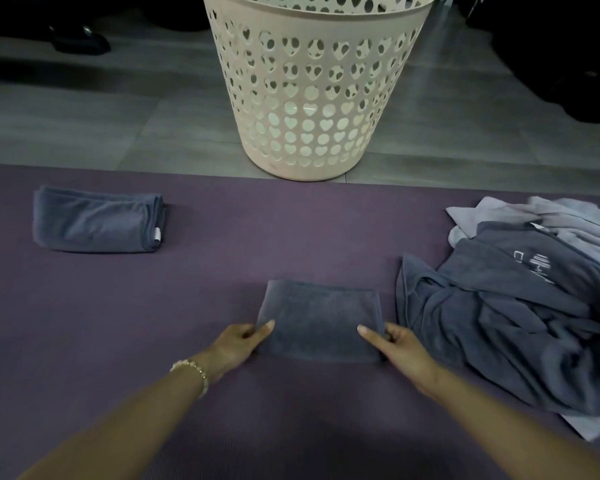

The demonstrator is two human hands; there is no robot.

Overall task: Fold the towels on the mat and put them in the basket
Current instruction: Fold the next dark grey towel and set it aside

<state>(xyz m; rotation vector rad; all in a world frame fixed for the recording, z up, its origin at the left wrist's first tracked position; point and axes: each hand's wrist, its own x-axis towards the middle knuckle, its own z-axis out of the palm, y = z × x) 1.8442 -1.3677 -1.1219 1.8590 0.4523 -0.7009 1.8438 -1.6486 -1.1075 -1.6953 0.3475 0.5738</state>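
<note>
The person is pinching a small folded towel (321, 320) at its two side edges, the left hand (243, 341) taking the left edge and the right hand (398, 344) the right, each thumb lying on top and the curled fingers tucking beneath, so both hands are grasping the cloth, not pressing it flat. That towel is lying on the mat (187, 289) straight in front of the basket (319, 98), on the person's side of it and apart from its base. The basket itself is standing on the grey floor (84, 133) just beyond the mat's far edge. A second folded towel (97, 221) is sitting in front of the basket and off to its left, and a heap of unfolded towels (516, 299) is sprawling in front of it to the right. The folding of this piece is looking finished, so the step in hand is probably the pickup; the next move is calling for lifting the bundle level, keeping its layers together, and carrying it forward over the basket's rim.
</note>
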